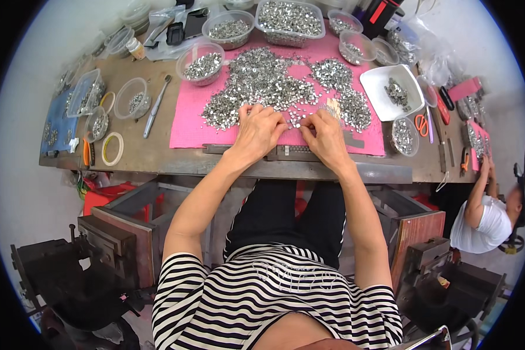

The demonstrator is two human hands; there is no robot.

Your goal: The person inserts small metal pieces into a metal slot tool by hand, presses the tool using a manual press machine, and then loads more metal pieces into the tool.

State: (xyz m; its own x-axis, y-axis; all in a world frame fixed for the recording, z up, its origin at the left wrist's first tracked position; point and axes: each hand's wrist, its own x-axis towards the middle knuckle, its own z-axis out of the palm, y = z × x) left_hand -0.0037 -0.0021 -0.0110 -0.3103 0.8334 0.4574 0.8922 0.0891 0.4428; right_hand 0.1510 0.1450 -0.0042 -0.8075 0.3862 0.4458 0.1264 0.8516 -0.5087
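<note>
Small shiny metal pieces [259,81] lie heaped on a pink mat [188,125] in front of me. My left hand [258,131] rests at the near edge of the heap, fingers curled together and thumb tip toward the middle. Opposite it, my right hand [325,139] is also closed, its thumb and finger pinched near a few loose pieces. Whatever sits between the fingertips of either hand is too small to make out. Below the hands, along the table's front edge, lies a narrow dark metal bar [294,151] with a row of small pieces in its middle.
Clear tubs of metal pieces [201,63] line the back. At right stand a white tray [392,93], a round tub [403,137] and orange scissors [421,125]. A toothbrush [157,108] and a tape ring [112,149] lie left. Another person [485,216] works at far right.
</note>
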